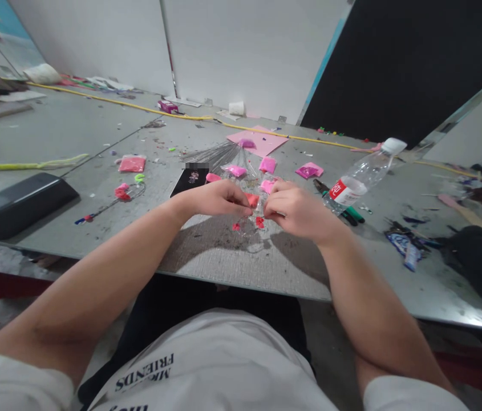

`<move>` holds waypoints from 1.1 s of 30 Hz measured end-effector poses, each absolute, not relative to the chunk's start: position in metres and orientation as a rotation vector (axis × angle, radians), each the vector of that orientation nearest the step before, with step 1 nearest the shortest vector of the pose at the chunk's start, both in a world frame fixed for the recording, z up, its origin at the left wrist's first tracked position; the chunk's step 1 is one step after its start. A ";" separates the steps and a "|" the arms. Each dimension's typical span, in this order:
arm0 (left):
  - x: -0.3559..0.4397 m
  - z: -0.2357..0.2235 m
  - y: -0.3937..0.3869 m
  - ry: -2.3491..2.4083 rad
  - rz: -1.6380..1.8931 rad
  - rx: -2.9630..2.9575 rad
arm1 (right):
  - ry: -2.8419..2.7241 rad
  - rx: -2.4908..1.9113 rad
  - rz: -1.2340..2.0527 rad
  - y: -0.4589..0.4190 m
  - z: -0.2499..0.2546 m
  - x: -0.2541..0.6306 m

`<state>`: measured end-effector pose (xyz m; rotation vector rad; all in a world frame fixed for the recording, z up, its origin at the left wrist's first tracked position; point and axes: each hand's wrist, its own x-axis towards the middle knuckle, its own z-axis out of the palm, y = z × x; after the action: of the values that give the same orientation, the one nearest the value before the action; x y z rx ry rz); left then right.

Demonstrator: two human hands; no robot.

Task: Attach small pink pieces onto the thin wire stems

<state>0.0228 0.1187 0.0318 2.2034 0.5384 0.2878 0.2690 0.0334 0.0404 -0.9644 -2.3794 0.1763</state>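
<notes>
My left hand and my right hand meet above the near part of the grey table. Both pinch a small clear plastic bag with red bits in it, fingers closed on its top edge. Just beyond the hands lie several small bags of pink beads; one pink bag is farther back, another to the right. A bundle of thin silver wires fans out behind them.
A clear plastic water bottle lies on its side at right, with green markers beside it. Pink paper lies farther back. A black case is at left, a black card near centre. Scraps litter the right side.
</notes>
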 end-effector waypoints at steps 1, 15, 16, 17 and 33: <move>0.022 0.031 0.119 0.512 0.258 2.170 | -2.435 -0.945 0.134 0.032 0.040 0.268; 0.023 0.036 0.116 0.491 0.576 1.654 | -1.698 -0.835 -0.408 0.020 0.052 0.265; 0.023 0.036 0.116 0.483 0.581 1.621 | -1.679 -0.833 -0.359 0.021 0.050 0.263; 0.023 0.036 0.115 0.475 0.581 1.596 | -1.661 -0.848 -0.299 0.022 0.048 0.260; 0.025 0.031 0.115 0.381 0.648 1.453 | -1.348 -0.954 0.767 0.032 0.026 0.234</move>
<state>0.0250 0.1150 0.0312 1.4532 0.3807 0.6476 0.2340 0.0320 0.0261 -0.9540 -1.3480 0.7669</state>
